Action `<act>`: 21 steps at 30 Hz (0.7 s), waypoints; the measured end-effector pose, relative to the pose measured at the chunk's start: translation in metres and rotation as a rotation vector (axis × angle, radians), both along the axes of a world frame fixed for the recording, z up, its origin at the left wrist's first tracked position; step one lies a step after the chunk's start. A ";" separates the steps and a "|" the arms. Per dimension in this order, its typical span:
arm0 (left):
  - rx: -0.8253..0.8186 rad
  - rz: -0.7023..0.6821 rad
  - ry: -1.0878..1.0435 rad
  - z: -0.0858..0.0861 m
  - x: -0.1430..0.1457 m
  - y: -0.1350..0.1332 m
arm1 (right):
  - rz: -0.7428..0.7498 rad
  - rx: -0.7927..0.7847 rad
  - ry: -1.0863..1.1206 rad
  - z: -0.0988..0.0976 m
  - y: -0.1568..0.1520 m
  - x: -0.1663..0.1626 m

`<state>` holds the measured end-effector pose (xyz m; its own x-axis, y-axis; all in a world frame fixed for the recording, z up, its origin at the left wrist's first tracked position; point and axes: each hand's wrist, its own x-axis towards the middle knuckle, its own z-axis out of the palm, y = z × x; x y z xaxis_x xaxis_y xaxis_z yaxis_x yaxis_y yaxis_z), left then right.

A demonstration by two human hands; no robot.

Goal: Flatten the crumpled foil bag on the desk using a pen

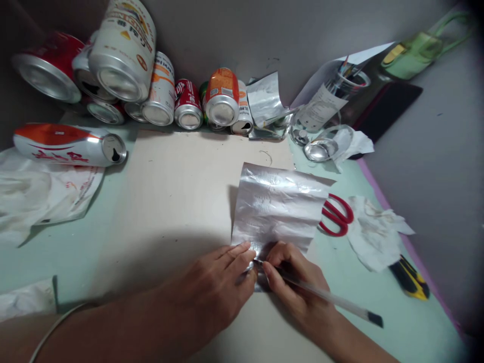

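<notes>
A crinkled silver aluminium sheet (280,201) lies on a pale board (177,186), its upper edge curling up a little. My left hand (223,282) presses its fingers flat on the sheet's lower left part, with nothing gripped in them. Pinched in my right hand (298,277) is a pen (336,298) with a clear barrel and a dark end cap. The pen's tip meets the sheet close to my left fingertips. Both hands cover much of the sheet's lower edge. Red-handled scissors (336,216) sit at the sheet's right side, their blades hidden beneath it.
Several drink cans (189,108) line the back wall. Another can (70,146) lies on a plastic bag (68,194) at left. To the right are crumpled tissue (374,232), a yellow-black utility knife (410,277), a clear pen cup (321,103) and cut metal pieces (264,98).
</notes>
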<state>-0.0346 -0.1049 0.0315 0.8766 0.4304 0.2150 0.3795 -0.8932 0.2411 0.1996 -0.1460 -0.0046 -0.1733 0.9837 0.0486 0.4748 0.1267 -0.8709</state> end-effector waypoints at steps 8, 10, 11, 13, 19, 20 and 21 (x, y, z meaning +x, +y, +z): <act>0.047 0.033 -0.033 -0.003 -0.001 -0.003 | -0.003 -0.006 0.032 -0.002 -0.001 0.003; 0.070 0.038 -0.020 -0.002 0.000 -0.003 | 0.003 -0.018 0.034 -0.003 -0.001 0.003; 0.078 0.038 -0.009 -0.001 0.001 -0.003 | 0.004 -0.020 0.030 -0.003 0.000 0.003; 0.072 0.042 -0.014 0.001 0.001 -0.002 | 0.006 -0.009 0.020 -0.002 0.000 0.003; -0.020 0.014 -0.039 -0.003 0.001 -0.002 | 0.008 -0.018 0.034 -0.001 0.001 0.000; -0.019 0.014 -0.037 -0.004 0.000 -0.002 | 0.006 -0.022 0.047 -0.001 0.001 0.001; -0.008 0.018 -0.037 -0.004 -0.001 -0.002 | 0.002 -0.022 0.063 -0.001 0.002 0.001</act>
<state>-0.0355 -0.1071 0.0276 0.8602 0.4484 0.2431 0.3866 -0.8841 0.2626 0.2005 -0.1443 -0.0059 -0.1723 0.9843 0.0381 0.4183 0.1081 -0.9018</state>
